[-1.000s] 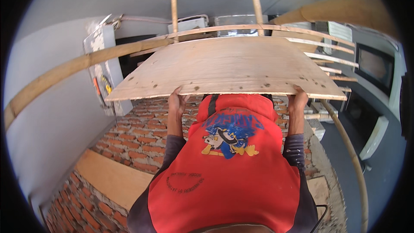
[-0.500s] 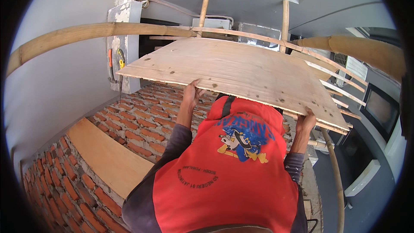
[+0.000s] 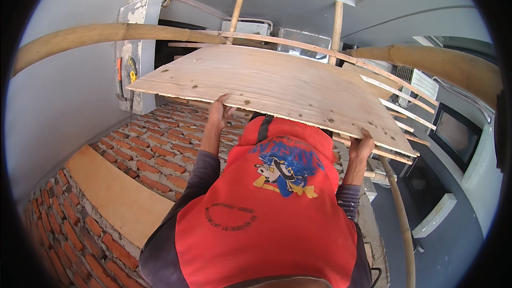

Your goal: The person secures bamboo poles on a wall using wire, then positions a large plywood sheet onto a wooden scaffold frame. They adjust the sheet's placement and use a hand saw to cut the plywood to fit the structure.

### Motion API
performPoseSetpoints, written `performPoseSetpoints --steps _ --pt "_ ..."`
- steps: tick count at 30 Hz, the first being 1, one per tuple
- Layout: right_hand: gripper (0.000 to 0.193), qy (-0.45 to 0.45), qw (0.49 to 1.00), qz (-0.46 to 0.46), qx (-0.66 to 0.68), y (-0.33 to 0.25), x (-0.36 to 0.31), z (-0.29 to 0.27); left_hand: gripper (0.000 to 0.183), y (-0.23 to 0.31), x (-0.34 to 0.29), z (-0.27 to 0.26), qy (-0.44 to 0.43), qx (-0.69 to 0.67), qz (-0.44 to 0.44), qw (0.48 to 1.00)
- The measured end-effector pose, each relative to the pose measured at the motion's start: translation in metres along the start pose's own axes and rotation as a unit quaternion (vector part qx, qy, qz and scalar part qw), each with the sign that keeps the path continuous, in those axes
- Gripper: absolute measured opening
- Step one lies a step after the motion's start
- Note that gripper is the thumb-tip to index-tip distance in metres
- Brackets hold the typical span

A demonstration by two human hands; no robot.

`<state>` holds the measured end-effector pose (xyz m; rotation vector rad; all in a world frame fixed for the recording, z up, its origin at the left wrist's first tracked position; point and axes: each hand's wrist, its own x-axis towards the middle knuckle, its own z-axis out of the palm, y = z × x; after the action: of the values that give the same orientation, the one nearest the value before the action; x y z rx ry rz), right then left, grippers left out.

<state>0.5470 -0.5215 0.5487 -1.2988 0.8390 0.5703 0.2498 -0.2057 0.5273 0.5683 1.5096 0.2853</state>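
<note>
Within the past second the board has swung, its right end now lower in view; left hand and right hand grip its near edge, beyond the red shirt.

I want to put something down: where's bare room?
On the plywood sheet, between the near edge gripped by the left hand and right hand and the wooden strip beyond. The tan board bordered by brickwork looks bare too. It's crowded beyond the sheet's right side, where wooden battens lie close.
</note>
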Motion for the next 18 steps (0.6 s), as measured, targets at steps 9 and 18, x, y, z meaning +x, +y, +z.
performPoseSetpoints --steps 9,18 --pt "0.039 0.009 1.000 0.007 0.008 -0.002 -0.001 0.001 0.035 0.013 -0.013 0.016 0.022 -0.031 0.001 0.999" --pt "0.039 0.010 1.000 0.015 0.007 -0.002 0.000 0.002 0.035 0.005 0.001 0.003 0.002 -0.014 0.018 1.000"
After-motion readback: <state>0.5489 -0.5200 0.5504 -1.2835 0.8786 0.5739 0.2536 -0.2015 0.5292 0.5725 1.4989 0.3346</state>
